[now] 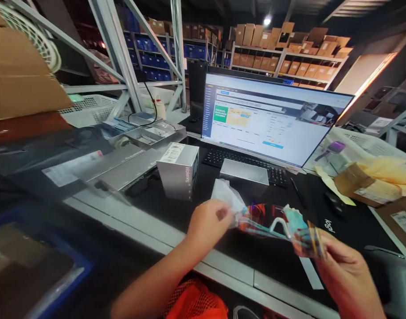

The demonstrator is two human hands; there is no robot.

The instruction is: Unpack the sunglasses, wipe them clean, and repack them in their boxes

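Between my hands, above the dark desk mat, is a pair of sports glasses (261, 218) with a shiny orange-red lens, turquoise frame and white nosepiece; motion blurs parts of it. My left hand (211, 223) is closed in a pinch at its left end. Beside those fingers rises a thin white cloth or pouch (227, 193); whether they also grip it is unclear. At the opposite end, the closed fingers of my right hand (339, 254) hold the turquoise side. A silver box (178, 173) stands upright beyond my left hand, and a flat silver-white box (244, 171) lies before the keyboard.
A lit monitor (269, 119) stands behind the keyboard (229, 156). To the left are flat grey boxes (119, 166) and an open tray (153, 135). A mouse (334, 204), a pen (298, 192) and an opened cardboard box (359, 184) lie right. The desk edge (223, 266) runs below my arms.
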